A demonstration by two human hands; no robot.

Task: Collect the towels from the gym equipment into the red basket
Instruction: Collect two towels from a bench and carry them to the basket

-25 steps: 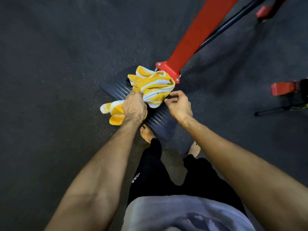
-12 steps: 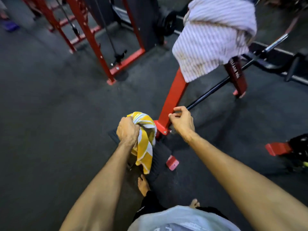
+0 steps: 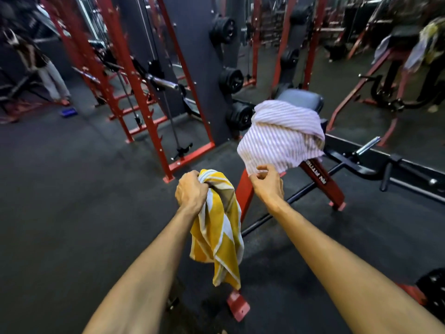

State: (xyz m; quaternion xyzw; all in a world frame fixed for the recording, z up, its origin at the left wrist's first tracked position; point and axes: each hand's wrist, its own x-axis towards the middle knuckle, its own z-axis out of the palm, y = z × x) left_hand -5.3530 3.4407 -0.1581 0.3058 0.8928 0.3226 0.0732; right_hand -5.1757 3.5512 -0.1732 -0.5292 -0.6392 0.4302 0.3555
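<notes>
My left hand [image 3: 191,192] grips a yellow towel with white stripes [image 3: 218,233], which hangs down from my fist above the floor. A white and lilac striped towel [image 3: 281,135] is draped over the padded bench [image 3: 299,98] on its red frame, straight ahead. My right hand [image 3: 266,183] is raised just under this towel's lower hem. Its fingers are loosely curled and the thumb touches the edge, with no cloth visibly between them. More cloths [image 3: 428,39] hang on a machine at the far right, blurred. The red basket is not in view.
Red rack uprights [image 3: 154,126] with a cable and black weight plates [image 3: 231,80] stand ahead on the left. A black bar [image 3: 284,210] and the bench's red feet [image 3: 238,307] lie close to my legs. Another person [image 3: 45,68] stands far left. The floor is dark rubber.
I have straightened up from the floor with the yellow towel lifted in my left hand. My right hand has risen from the bench's red foot to the striped towel's hem.
</notes>
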